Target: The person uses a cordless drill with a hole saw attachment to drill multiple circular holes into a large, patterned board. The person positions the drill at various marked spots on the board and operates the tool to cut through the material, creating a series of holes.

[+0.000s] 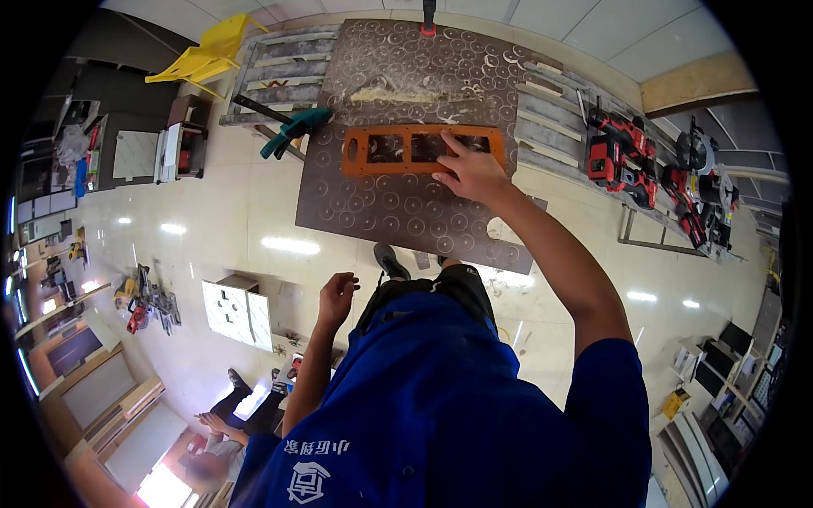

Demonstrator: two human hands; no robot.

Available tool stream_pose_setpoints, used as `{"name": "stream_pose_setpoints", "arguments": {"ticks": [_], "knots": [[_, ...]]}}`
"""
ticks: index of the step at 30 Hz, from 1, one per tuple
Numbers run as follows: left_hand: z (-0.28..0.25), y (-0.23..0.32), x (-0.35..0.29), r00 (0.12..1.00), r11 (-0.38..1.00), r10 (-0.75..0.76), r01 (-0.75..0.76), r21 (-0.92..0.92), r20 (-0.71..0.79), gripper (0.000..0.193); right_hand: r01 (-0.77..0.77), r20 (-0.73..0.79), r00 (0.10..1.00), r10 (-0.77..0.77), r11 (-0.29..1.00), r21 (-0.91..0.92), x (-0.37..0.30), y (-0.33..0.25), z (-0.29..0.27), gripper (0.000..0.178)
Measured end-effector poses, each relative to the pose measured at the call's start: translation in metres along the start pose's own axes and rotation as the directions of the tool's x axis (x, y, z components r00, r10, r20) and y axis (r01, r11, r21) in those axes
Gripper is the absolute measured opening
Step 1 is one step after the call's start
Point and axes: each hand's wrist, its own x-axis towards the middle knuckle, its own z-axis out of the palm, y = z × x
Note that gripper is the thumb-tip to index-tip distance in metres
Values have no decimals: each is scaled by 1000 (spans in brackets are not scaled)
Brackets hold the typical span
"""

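Note:
An orange rectangular template (378,166) with large cut-out windows lies flat on the brown board (373,207), which is marked all over with rings. My right hand (476,173) rests at the template's right part. Its index finger and thumb are stretched out and apart, touching the template around the right-hand window without gripping it; some of the other fingers are hidden. My left hand (339,298) hangs in front of my body, away from the board, its fingers loosely bent with nothing visible in them.
Pale sawdust (398,95) covers the board's far part. A green-and-black clamp (296,131) sits at its left edge, and a red-and-black clamp (428,28) at the far edge. Red power tools (618,152) lie on the right rack. A person (222,453) sits at lower left.

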Motion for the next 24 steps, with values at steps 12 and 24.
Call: {"name": "stream_pose_setpoints", "arguments": {"ticks": [12,24], "knots": [[3,-57,-42,989,989,-146,146,2,-11,25,-42,53,998,42,999,-2,-51,-22,0,39],[-26,-62,-33,993,994,-111,111,-13,-27,30,-421,-354,777,521,847,323,-108,-37,-97,24]]}}
